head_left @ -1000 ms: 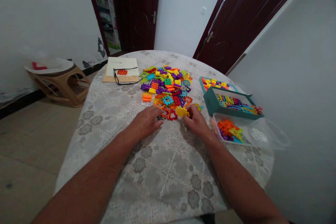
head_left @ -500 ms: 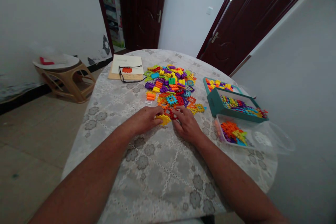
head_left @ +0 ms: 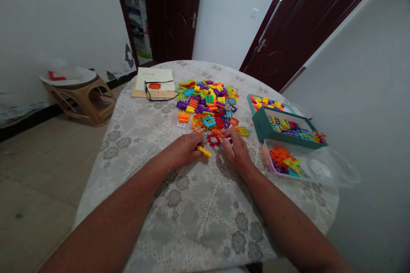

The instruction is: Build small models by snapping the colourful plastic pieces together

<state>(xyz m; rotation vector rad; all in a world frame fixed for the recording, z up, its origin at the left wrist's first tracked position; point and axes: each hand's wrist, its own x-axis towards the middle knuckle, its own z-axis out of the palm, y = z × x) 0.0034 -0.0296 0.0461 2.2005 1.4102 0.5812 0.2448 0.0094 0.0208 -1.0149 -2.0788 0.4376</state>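
the left hand (head_left: 185, 149) has its thumb and fingers closed on a yellow piece (head_left: 204, 151), which sticks out past the fingertips toward the right hand and shows its narrow edge. the right hand (head_left: 237, 149) pinches an orange piece (head_left: 220, 134) between thumb and fingers, the piece pointing away from the fingertips, up and to the left; how tightly it is gripped, i cannot tell. between the two sets of fingers and a little ahead of them, a red frame (head_left: 213, 139) lies on the tablecloth (head_left: 198, 217), near the orange piece. straight ahead of both hands' fingertips is a heap of toy pieces (head_left: 208, 104) in many colours, with a blue frame (head_left: 209, 121) on its near side. ahead of the left fingers, an orange block (head_left: 183, 118) sits at the heap's edge, just beside a small white grid (head_left: 181, 124). a yellow frame (head_left: 244, 131) lies just ahead of the right fingers. farther left and ahead of the left fingers, glasses (head_left: 160, 100) rest on papers (head_left: 141, 77). well to the right of the right fingers stand a green box (head_left: 261, 127) of colourful pieces and, nearer, a clear tub (head_left: 266, 160) holding more.
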